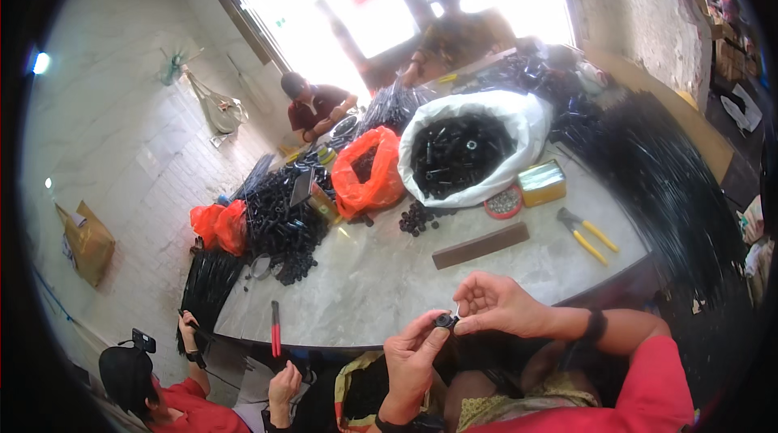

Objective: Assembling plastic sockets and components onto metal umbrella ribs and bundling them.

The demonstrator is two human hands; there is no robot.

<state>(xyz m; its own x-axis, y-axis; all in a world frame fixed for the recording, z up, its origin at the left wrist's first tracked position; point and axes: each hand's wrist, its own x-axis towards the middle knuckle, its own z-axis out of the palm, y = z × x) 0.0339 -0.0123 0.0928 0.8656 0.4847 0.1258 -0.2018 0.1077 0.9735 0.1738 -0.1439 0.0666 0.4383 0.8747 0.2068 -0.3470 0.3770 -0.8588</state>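
My left hand [413, 356] is closed, pinching a small round black part [444, 320] between thumb and fingertips, just past the table's near edge. Against that part works my right hand [502, 306], its thumb and forefinger together on a small thin pale piece [457, 309]; its exact kind is too small to tell. The other right fingers are curled. A dark brown flat bar [480, 245] lies on the table beyond my hands. To its right are pliers with yellow handles [589, 236].
Across the grey table [365, 279] stand a white sack of black parts [531, 125], an orange bag [389, 182], a round tub [503, 203], a golden tin [542, 183] and a heap of black pieces [284, 218]. Red-handled pliers [275, 329] lie near a co-worker's hand [284, 384]. Black rods [664, 166] cover the right.
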